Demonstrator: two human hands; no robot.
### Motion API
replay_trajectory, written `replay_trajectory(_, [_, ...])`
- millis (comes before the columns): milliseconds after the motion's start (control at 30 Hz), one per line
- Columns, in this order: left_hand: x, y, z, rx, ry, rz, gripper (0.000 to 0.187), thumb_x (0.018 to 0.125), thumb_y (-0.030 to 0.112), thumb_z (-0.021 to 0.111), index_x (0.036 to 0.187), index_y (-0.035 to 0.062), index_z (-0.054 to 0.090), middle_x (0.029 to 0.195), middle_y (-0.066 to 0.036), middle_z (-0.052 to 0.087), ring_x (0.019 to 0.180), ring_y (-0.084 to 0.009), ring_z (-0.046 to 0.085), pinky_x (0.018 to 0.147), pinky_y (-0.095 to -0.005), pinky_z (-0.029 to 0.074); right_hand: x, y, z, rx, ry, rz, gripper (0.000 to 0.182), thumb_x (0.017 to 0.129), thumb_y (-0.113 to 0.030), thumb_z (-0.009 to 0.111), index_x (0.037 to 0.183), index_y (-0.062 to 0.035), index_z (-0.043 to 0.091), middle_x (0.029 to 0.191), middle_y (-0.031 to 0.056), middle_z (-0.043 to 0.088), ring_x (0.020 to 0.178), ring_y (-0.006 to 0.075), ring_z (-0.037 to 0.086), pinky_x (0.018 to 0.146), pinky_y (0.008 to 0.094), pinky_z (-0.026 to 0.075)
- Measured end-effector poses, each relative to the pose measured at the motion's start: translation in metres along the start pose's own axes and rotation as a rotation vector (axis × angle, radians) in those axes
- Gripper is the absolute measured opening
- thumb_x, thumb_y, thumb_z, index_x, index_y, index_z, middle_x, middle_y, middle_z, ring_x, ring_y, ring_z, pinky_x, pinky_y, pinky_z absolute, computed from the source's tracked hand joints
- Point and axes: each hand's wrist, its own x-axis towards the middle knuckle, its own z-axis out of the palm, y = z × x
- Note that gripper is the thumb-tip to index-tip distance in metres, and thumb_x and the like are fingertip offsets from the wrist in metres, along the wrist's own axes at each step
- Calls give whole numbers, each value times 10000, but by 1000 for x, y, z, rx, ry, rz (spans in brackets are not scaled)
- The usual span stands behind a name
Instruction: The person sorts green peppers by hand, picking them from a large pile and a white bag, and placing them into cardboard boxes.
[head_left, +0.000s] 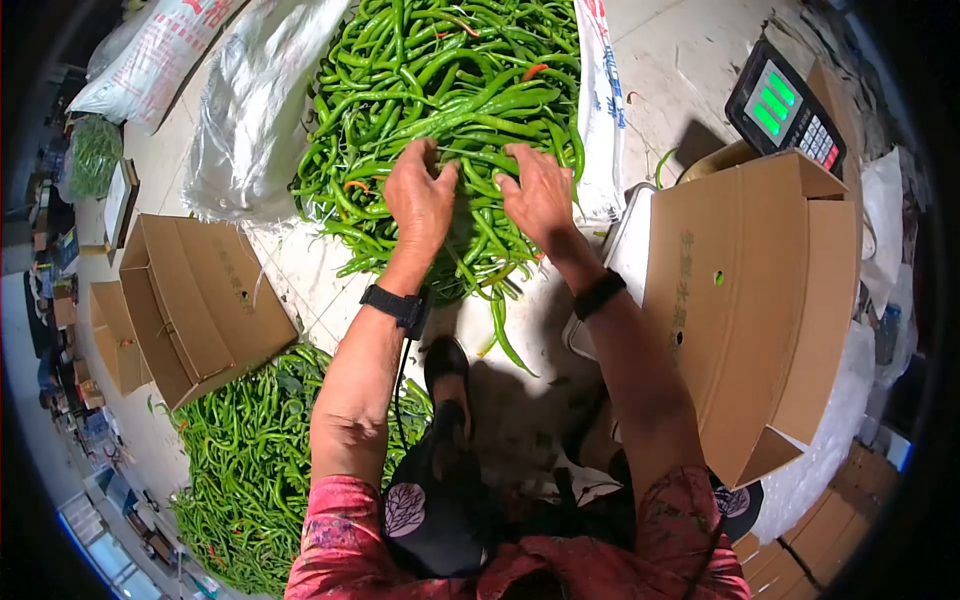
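A large heap of long green chili peppers [480, 100] spills from an open white woven sack, with a few red peppers among them. My left hand [418, 200] rests on the heap's near part, thumb apart from the bent fingers. Close by on the right, my right hand [540, 195] touches the same peppers, its thumb and index finger also apart. The fingertips of both hands are partly hidden among the peppers. Several peppers hang or lie at the heap's near edge, between my forearms. Each wrist wears a black band.
An open cardboard box [205, 300] tilts at left, beside a second pepper pile [245, 460] on the floor. At right stand a larger open cardboard box [740, 300] and a scale display [785, 105] with lit green digits. A filled white sack [155, 60] lies upper left.
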Motion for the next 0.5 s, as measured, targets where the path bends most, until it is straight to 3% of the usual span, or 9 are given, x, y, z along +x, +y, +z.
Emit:
replay_trajectory(133, [9,-9,13,127,26,94,340,738,131,778,1040,36,653,865,-129,695,749,-285,670,695,-356,520,-5,19,8,46,-53,-43,301,790,-207,672,1063,-94,617,986,103,615,993,327,568,841,481,397])
replay_trajectory(200, [7,-6,12,125,54,317,307,746,122,764,1030,59,666,870,-127,681,770,-296,664,681,-364,513,-14,23,-6,112,-94,-91,286,772,-142,700,1028,-38,627,974,146,617,971,358,587,831,450,455])
replay_trajectory(267, [7,-10,13,146,17,342,273,753,108,751,1014,77,679,878,-126,672,782,-303,655,685,-367,512,-24,28,-14,98,-354,-168,290,730,-80,707,1000,-25,617,980,151,616,943,369,581,818,448,459])
replay_trajectory(333, [9,-15,19,113,36,356,250,753,99,748,995,84,686,853,-124,664,750,-314,648,669,-366,510,-37,32,-12,140,-372,-205,294,696,-24,682,979,-12,604,978,163,610,920,379,571,814,454,457])
replay_trajectory(367, [10,-9,15,145,-1,312,220,773,95,743,982,57,686,832,-106,677,698,-247,647,646,-328,504,-44,34,-9,157,-327,-219,302,689,-7,663,983,-11,596,974,167,608,910,384,567,814,454,457])
replay_trajectory(400, [10,-10,13,143,0,314,220,773,95,743,982,57,686,832,-106,677,698,-247,647,646,-328,504,-51,35,-5,177,-282,-235,312,682,10,644,988,-11,588,970,172,606,901,390,563,814,455,458])
replay_trajectory(433, [11,-13,11,16,11,268,211,786,93,738,982,37,682,818,-80,681,680,-188,623,634,-300,492,-59,37,-3,235,-113,-331,353,669,50,612,1015,-9,567,960,177,602,890,404,554,808,453,458])
replay_trajectory(467, [11,-8,6,-110,20,221,204,799,90,733,982,18,678,804,-54,685,662,-130,599,622,-271,480,-62,34,-7,236,-109,-329,353,669,50,612,1015,-9,567,960,177,602,890,404,554,808,453,458])
replay_trajectory(500, [8,-4,-3,-254,-67,27,195,816,88,729,969,-18,673,796,-3,666,686,-58,536,635,-226,455,-64,31,-11,271,-83,-325,358,688,47,611,1033,-30,555,953,167,591,893,398,549,801,465,450])
